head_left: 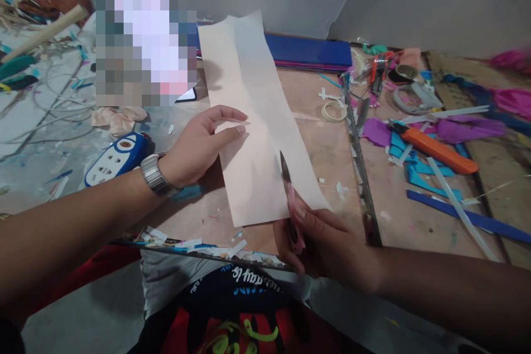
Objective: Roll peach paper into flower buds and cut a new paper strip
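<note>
Head | left hand (199,146) flat on paper strip (257,127) | right hand (327,243) gripping scissors (290,193) at its near edge

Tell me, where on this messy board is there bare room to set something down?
Bare board shows between the paper strip and the long metal ruler, ahead of the right hand holding scissors. A smaller patch lies under the left hand, near the power strip. Right of the ruler it is crowded: orange cutter, tape rolls, coloured scraps.
</note>
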The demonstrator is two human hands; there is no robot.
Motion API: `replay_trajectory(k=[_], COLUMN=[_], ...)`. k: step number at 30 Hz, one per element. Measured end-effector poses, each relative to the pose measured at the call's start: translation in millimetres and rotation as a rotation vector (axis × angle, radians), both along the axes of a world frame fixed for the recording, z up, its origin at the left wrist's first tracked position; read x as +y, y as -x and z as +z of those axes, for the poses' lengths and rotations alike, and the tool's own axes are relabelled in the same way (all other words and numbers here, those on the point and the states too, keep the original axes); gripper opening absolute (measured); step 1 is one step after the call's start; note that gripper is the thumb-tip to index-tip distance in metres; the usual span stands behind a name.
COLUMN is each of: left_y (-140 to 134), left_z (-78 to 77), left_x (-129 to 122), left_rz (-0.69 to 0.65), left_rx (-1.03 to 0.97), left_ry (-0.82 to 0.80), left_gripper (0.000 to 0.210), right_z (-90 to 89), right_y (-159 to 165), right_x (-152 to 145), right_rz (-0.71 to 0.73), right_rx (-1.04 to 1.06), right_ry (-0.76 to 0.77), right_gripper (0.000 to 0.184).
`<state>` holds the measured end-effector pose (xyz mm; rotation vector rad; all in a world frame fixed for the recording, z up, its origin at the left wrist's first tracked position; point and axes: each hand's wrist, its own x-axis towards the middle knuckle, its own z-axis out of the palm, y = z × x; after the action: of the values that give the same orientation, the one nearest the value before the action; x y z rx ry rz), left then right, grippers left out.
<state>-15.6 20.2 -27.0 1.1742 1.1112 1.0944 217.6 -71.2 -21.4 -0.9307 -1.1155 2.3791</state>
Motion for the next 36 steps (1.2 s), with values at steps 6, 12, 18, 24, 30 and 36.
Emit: replay_trajectory(k=[6,12,18,24,30,36], left_y=[1.4,2.0,2.6,2.8,2.2,1.4], left_z=[-1.5,0.8,-0.6,-1.9,0.7,2.0], left_x=[1.8,1.5,2.5,2.3,2.2,2.8], left_rz=[0.002,0.012,0.017,0.013,0.017,0.015], left_rx=[-0.002,0.003,0.006,0.046,0.025,-0.028], left_ry=[0.09,0.099,0.086,0.065,0.087,0.11], left_gripper=[0.027,0.027,0.024,0.023,0.025,0.024], right_z=[-5.2,-4.5,-2.9,-4.9,-5.7,-7.4], right_y=[3.9,5.2,4.4,6.2,4.2,4.9], right_x=[2.7,3.9,4.8,2.9,1.3,2.8], right_rz=[-0.106,-0.094,-0.05,-0.052,-0.14,-0.158], right_rx=[0.088,0.152,0.153,0.02,0.045,0.182], right_ry=[0.08,0.133,0.147,-0.004,0.074,0.189], right_gripper=[0.041,0.033,0.039,0.071,0.064,0.054])
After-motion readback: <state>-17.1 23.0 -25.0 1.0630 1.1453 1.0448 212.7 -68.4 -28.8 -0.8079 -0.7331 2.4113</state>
